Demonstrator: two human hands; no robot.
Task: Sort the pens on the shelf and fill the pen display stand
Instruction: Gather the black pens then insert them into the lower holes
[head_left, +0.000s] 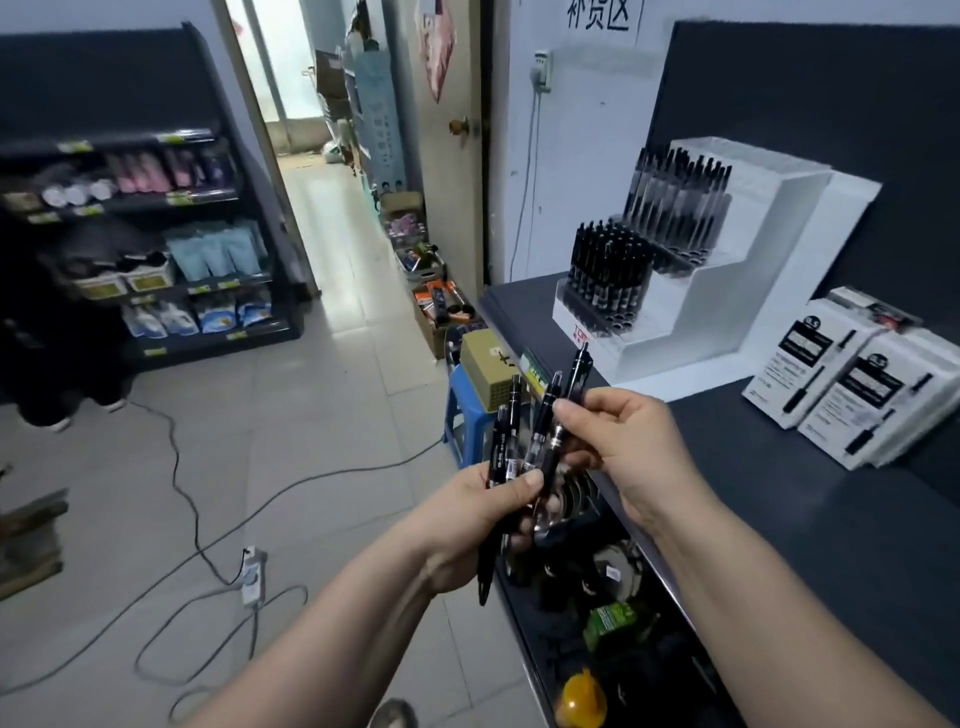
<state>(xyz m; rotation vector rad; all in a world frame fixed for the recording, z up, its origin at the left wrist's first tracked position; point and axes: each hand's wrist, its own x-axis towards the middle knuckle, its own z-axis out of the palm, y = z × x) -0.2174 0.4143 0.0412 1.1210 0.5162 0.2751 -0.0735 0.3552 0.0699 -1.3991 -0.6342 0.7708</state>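
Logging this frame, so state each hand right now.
Left hand: grips a bunch of black pens.
Right hand: pinches the tallest pen of that bunch at its upper part.

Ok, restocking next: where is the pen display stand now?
Head view, right side: the pen display stand stands on the dark shelf top, in front of the back panel, just left of the white pen boxes.

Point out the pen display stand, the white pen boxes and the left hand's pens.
pen display stand (737, 296): head view, white side wall.
white pen boxes (875, 395): head view, nearest box's face.
pens (501, 449): head view, barrels above thumb.
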